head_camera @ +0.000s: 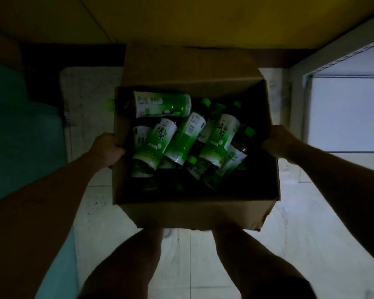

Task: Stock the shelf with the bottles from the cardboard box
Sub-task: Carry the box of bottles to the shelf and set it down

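Left hand: fingers curled over the left wall of the open brown cardboard box, thumb outside, closed on the rim. Right hand: same grip on the right wall, fingers hooked over the edge; I cannot see the fingertips inside. I read this two-sided hold as carrying, since the box hangs above the pale tiled floor in front of the person's knees. Inside, the green-labelled plastic tea bottles with green caps lie jumbled on their sides, one crosswise at the far end. A white metal shelf unit shows at right, near the box. No bottle is out yet; I judge stocking has not begun. Light is dim.
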A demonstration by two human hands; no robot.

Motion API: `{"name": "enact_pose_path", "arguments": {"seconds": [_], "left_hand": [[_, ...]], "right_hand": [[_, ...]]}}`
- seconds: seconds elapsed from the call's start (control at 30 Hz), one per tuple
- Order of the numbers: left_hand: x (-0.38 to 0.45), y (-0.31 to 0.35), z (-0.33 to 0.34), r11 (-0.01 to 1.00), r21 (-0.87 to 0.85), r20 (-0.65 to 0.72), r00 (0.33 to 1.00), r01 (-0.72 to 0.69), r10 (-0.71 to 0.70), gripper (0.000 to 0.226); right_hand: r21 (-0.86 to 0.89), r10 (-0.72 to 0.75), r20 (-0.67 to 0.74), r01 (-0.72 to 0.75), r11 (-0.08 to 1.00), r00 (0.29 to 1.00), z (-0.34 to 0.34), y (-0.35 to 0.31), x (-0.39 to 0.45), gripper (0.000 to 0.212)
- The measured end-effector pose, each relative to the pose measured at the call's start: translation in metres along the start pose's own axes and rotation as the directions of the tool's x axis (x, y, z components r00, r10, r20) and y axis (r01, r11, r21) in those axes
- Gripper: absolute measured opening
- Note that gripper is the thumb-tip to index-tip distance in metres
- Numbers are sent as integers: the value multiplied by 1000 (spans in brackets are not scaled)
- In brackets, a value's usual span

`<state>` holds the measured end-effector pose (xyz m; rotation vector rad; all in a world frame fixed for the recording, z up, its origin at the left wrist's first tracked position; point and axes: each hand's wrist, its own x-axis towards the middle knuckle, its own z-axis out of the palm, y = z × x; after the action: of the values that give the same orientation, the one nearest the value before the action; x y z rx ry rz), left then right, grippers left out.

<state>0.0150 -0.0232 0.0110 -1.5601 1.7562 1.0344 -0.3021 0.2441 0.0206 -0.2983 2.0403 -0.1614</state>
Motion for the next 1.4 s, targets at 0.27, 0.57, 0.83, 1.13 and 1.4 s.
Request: {"name": "enact_pose_path", "arguments": {"seconds": [0.27, 0.57, 0.83, 1.13, 1.4], "left_hand": [[-235, 13, -132, 978, 96, 83, 981, -184, 176, 6], [-432, 5, -213, 884, 219, 141, 910, -412, 390, 9], [-472, 8, -207, 855, 174, 132, 872, -489, 472, 15], [-518, 61, -151, 752, 340, 156, 823, -564, 547, 17], [-586, 140, -38, 643, 443, 238, 773, -625, 588, 19]], "right_hand": [[-49, 47, -83, -51, 998, 995, -106, -39, -315, 15], [123, 142, -236, -115, 986, 961, -83, -11, -588, 6], [268, 207, -389, -105, 958, 897, -34, 18, -648, 7], [514, 307, -383, -75, 854, 871, 4, 115, -665, 5], [650, 412, -336, -107, 752, 847, -7, 255, -686, 25]]}}
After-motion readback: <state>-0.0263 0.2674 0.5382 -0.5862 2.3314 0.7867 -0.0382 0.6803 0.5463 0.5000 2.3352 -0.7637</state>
